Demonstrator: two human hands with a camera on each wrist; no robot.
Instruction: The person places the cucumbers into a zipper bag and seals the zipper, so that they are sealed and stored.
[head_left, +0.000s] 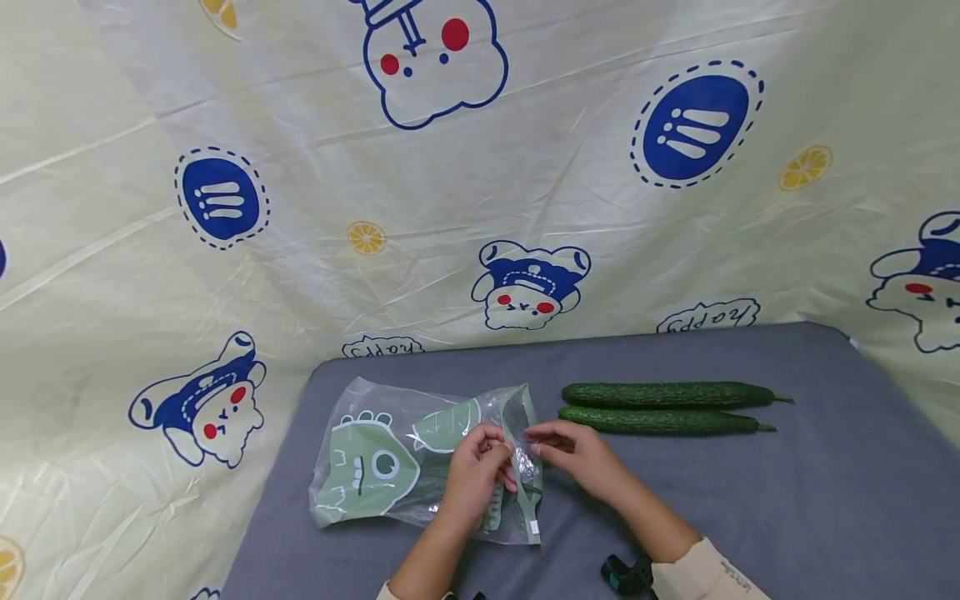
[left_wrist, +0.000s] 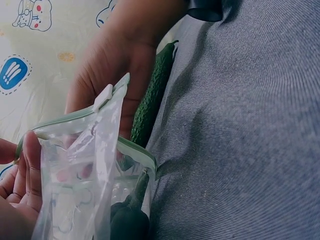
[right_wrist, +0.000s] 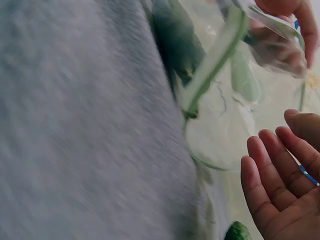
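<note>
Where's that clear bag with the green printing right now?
In the head view, the clear bag lies on the left half of the grey surface, left of the two cucumbers, held at its mouth by the left hand.

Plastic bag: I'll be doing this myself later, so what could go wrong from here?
The left hand pinches one side of the bag; if that grip slips, the mouth might sag shut.

A green stem sits close to the bag's rim, so it could snag there.

The right hand is close to the nearer cucumber; a bump might roll it.
</note>
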